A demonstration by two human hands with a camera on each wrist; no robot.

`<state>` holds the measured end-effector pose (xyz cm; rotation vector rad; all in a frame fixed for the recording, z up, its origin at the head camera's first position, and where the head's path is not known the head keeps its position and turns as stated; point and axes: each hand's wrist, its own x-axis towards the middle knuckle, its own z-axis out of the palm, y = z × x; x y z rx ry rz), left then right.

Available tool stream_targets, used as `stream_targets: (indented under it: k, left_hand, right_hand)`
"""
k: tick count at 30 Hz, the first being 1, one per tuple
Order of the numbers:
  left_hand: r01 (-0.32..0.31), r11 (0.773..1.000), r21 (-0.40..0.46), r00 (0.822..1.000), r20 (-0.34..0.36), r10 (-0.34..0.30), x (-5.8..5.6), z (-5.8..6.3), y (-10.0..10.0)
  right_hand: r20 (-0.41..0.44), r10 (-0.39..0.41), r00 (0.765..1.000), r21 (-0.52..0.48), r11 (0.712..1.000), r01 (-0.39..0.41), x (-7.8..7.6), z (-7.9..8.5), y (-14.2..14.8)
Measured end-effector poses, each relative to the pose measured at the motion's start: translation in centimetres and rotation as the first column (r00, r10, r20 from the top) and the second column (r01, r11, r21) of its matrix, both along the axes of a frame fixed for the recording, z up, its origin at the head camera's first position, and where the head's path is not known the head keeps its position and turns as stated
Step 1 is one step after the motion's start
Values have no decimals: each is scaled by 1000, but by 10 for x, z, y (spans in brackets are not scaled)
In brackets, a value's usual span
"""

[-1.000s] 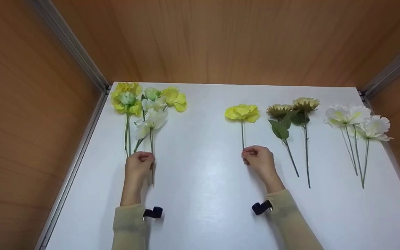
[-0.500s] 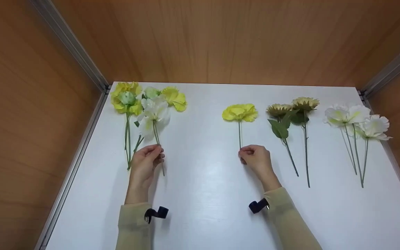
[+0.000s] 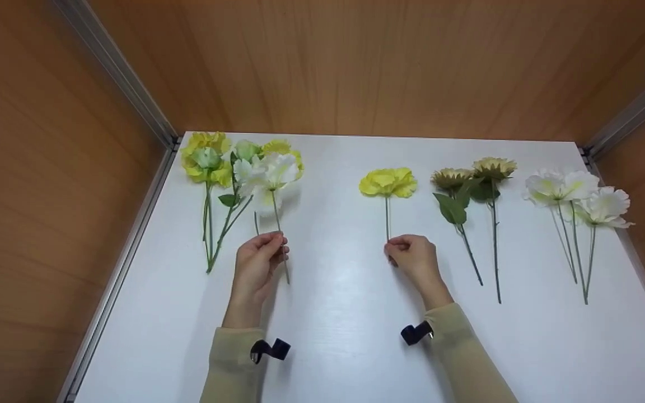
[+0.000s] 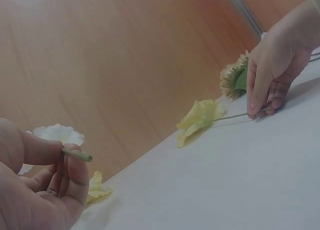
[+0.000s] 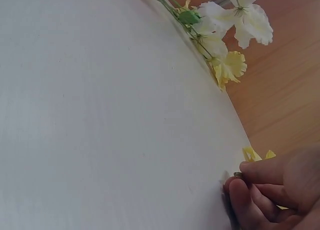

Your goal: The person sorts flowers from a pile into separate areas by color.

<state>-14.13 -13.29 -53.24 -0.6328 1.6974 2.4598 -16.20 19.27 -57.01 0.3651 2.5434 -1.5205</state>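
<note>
My left hand (image 3: 256,263) pinches the green stem of a white flower (image 3: 279,170) between thumb and fingers. The bloom points to the back of the table and overlaps other blooms in the head view; in the left wrist view the cut stem end (image 4: 80,155) sticks out past the thumb. Right of the middle, my right hand (image 3: 412,258) pinches the lower stem of a yellow flower (image 3: 388,182). That bloom faces the back wall, its stem running straight toward me. In the right wrist view the fingers hide most of this flower.
At the left lie several yellow, white and pale green flowers, among them a yellow bloom (image 3: 206,146) and a green bud (image 3: 247,149). Two beige flowers (image 3: 493,168) with leaves lie right of my right hand. White flowers (image 3: 602,206) lie far right. Wooden panels (image 3: 356,67) enclose the table (image 3: 333,313).
My left hand has lifted the white flower off the left group and carried it rightward. My right hand has shifted slightly left with the yellow flower.
</note>
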Motion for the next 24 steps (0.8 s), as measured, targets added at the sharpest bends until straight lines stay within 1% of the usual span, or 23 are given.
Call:
stream_targets:
  k: [4,7,10,13,15,18,21,24]
  left_hand:
    - [7,999,-41,1000,-8,-7,-3,-3,9]
    - [29,996,-81,1000,9,-28,-4,-3,14]
    - [52,991,-126,998,23,-50,-4,-3,19]
    - [63,986,-156,998,16,-61,-3,-4,24]
    - [66,985,-161,998,-2,-67,-3,-3,27]
    - [73,985,-158,996,-47,-81,-4,-4,34]
    - [95,983,-158,989,-98,-111,-4,-4,43]
    - [132,976,-174,975,-155,-160,-4,-4,52]
  right_hand:
    - [-11,3,1000,25,1000,-2,1,0,2]
    - [-29,5,1000,44,999,-4,2,-1,3]
    - [-35,-8,999,47,999,9,4,1,2]
    - [-32,-22,999,32,999,23,8,5,-2]
    - [-20,-27,999,3,1000,27,12,8,-8]
    - [-7,-2,1000,-70,998,1,21,11,-20]
    - [1,57,998,-164,985,-56,34,14,-34]
    - [-2,127,992,-249,961,-123,45,15,-48]
